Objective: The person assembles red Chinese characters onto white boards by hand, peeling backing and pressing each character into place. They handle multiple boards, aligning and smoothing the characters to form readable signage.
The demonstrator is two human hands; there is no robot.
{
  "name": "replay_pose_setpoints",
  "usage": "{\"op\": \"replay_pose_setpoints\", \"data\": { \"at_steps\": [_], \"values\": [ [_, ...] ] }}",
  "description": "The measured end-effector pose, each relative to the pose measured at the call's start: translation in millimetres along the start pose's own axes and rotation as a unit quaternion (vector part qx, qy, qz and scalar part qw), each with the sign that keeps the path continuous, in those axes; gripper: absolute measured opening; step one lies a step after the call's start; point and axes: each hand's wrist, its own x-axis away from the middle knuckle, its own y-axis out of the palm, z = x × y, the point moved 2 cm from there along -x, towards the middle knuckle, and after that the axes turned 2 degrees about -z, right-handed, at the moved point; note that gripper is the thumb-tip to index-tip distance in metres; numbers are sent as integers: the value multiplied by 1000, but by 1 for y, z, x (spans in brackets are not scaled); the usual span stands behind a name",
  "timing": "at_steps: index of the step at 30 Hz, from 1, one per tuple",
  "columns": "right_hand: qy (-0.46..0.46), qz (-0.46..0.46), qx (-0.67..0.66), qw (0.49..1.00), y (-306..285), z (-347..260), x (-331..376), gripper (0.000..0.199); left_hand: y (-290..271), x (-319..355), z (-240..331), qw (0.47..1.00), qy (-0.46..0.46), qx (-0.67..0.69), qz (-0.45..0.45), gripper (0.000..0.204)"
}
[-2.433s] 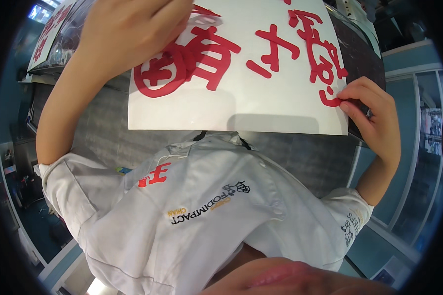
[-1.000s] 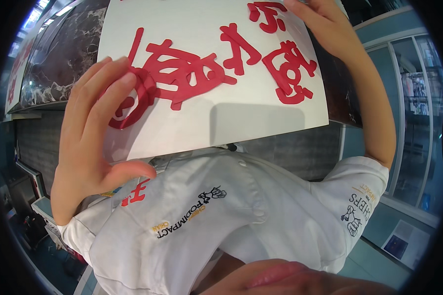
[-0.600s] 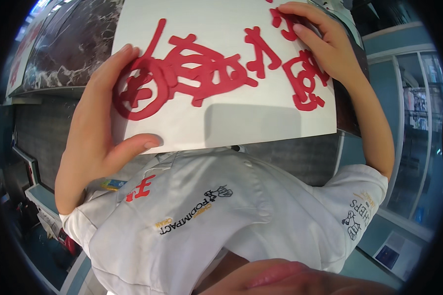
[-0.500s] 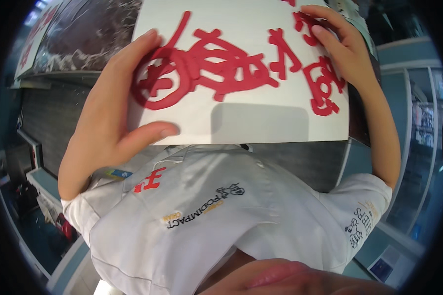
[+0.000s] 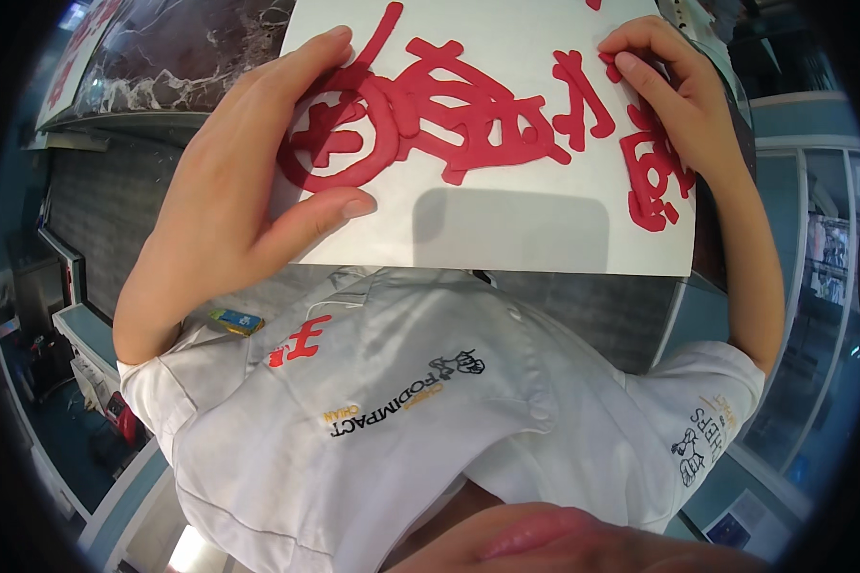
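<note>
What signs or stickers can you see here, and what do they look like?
White sheet: held up in front, rectangular, with thick red raised shapes; left hand and right hand grip its sides.
Shirt print: chest of the white shirt, black and orange.
Small badge: near the shirt's shoulder, yellow and blue.

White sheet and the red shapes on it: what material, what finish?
White sheet: looks like stiff card or thin board, matte; it stays flat with a crisp lower edge while held between the left hand and right hand. Red shapes: look like soft foam or rubbery cutouts, matte, slightly raised with rounded edges. Which of the two cannot be told from this view.
</note>
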Motion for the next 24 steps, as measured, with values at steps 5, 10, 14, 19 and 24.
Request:
{"op": "replay_pose_setpoints", "data": {
  "at_steps": [5,10,14,19,24],
  "values": [
    [-26,-11,-13,1000,5,-18,5,15,0,-1,0,1000,1,26,18,84],
    [-41,17,67,997,7,-35,3,14,-3,1,2,999,-19,47,17,81],
    [-19,-15,93,995,12,-47,1,15,-1,-6,4,994,-26,107,6,81],
    [-33,-53,63,996,7,-46,-3,14,-9,-39,21,987,131,-93,-25,64],
    [13,-66,89,994,4,-71,-16,22,11,-99,34,970,211,-115,-41,30]
  ]
}}
